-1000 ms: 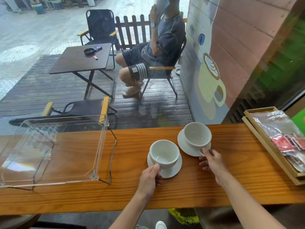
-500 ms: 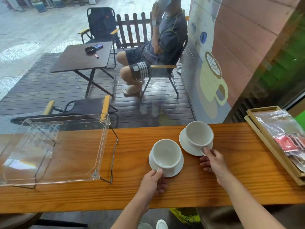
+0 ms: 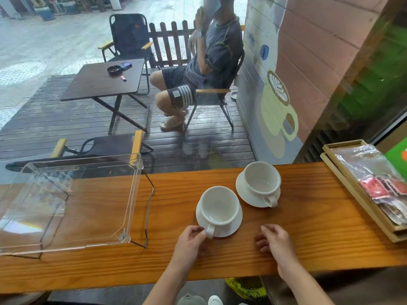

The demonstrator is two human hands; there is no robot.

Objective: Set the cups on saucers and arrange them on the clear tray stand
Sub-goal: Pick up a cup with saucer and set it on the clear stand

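Note:
Two white cups stand on white saucers on the wooden counter point(image 3: 308, 227). The near cup point(image 3: 219, 204) sits on its saucer point(image 3: 236, 223), handle turned toward me. My left hand point(image 3: 190, 238) pinches that handle with its fingertips. The far cup point(image 3: 262, 180) rests on its saucer point(image 3: 242, 190) further right, handle facing me, untouched. My right hand point(image 3: 275, 239) lies on the counter below it, fingers loosely curled, holding nothing. The clear tray stand point(image 3: 132, 194) sits at the left on a thin black wire frame, with nothing on it.
A wooden tray point(image 3: 343, 183) with plastic-wrapped packets lies at the counter's right end. Behind the counter is a window; outside, a person sits on a folding chair point(image 3: 217, 93) beside a dark table point(image 3: 103, 80).
My right hand has let go of the far cup's handle and dropped back onto the counter. My left hand has shifted to the near cup's handle.

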